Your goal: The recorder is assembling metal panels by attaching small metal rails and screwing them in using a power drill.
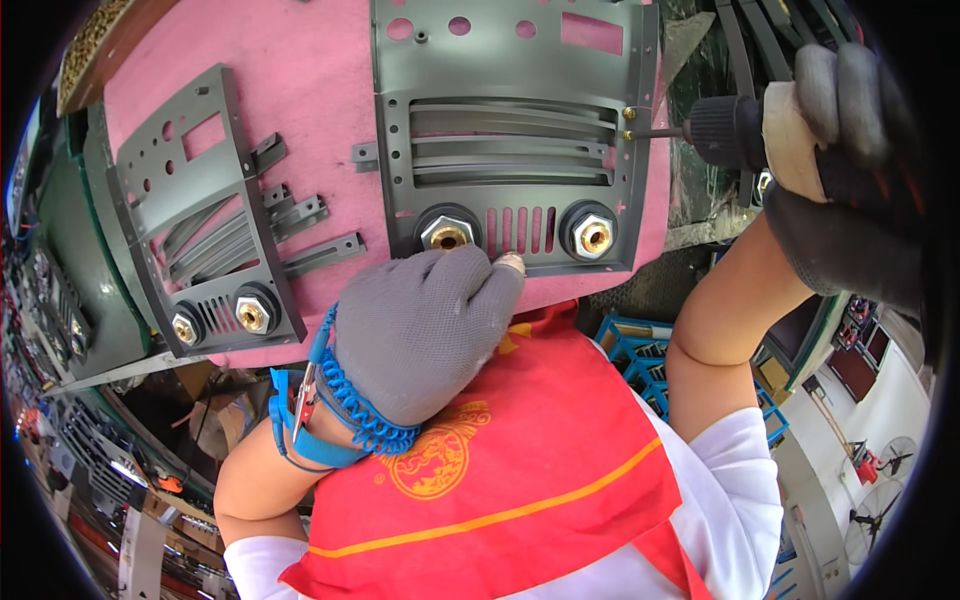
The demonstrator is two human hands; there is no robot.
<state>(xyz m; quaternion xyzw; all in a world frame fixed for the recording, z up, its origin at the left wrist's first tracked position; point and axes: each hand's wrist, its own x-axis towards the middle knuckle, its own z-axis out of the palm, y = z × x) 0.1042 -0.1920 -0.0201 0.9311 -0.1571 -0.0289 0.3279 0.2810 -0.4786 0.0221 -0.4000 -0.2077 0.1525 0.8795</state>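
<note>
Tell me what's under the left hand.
The left hand overlaps the large grey panel and the pink mat. One brass fitting shows above it, lower part hidden; whatever the palm covers can't be seen.

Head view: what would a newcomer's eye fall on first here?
Probably the bright red apron at lower centre, set against the pink mat above it. Next, the large dark gray panel on the mat, with the gloved left hand at its lower edge. At upper right, the gloved right hand grips a black screwdriver pointing at the panel's right edge.
</note>
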